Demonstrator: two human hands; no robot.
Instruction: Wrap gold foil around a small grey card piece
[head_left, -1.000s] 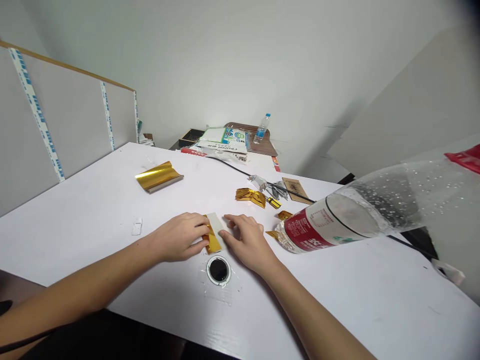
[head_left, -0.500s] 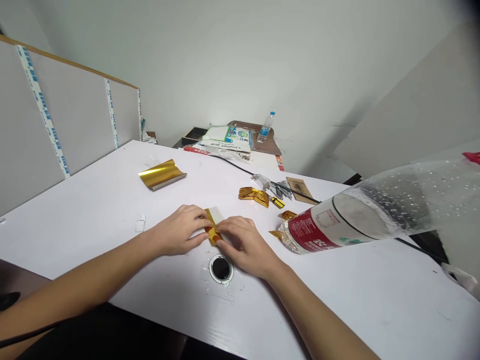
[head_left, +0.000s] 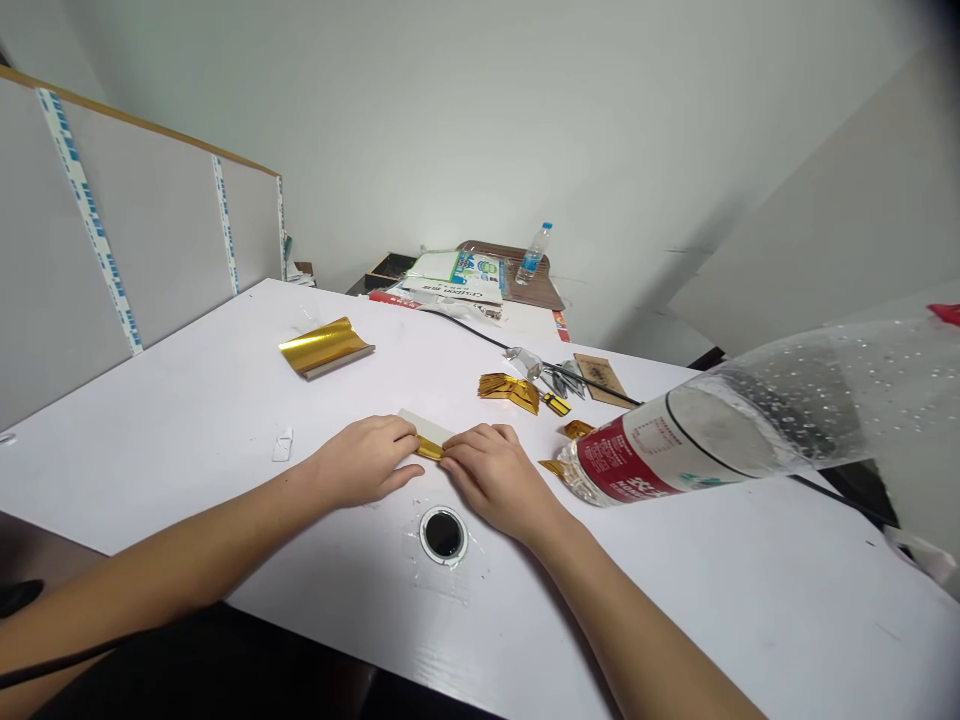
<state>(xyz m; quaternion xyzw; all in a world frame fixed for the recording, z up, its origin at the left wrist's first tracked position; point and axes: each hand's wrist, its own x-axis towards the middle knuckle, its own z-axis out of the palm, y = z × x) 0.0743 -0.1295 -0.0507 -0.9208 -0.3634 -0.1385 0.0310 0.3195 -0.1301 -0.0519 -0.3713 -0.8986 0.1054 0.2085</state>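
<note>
A small gold foil piece [head_left: 430, 448] with a pale strip [head_left: 424, 424] along its far side lies on the white table between my hands. My left hand [head_left: 369, 460] grips its left end with the fingertips, the thumb lying a little apart. At the right end, my right hand [head_left: 491, 472] has its fingers closed on the foil. Just nearer to me is a round black disc with a white rim [head_left: 443, 536], set on clear tape. A curled gold sheet [head_left: 327, 348] rests at the far left, and a stack of folded gold pieces [head_left: 508, 391] at the right.
A large cut plastic bottle [head_left: 637, 450] lies on the right of the white table [head_left: 337, 620]. Behind the gold stack are a yellow-black tool [head_left: 556, 403], a black cable [head_left: 469, 330] and a brown card [head_left: 602, 380]. A water bottle [head_left: 533, 255] is on a tray at the back.
The gold foil piece and its pale strip have turned to lie more crosswise, and less gold shows. My left thumb has moved off the foil.
</note>
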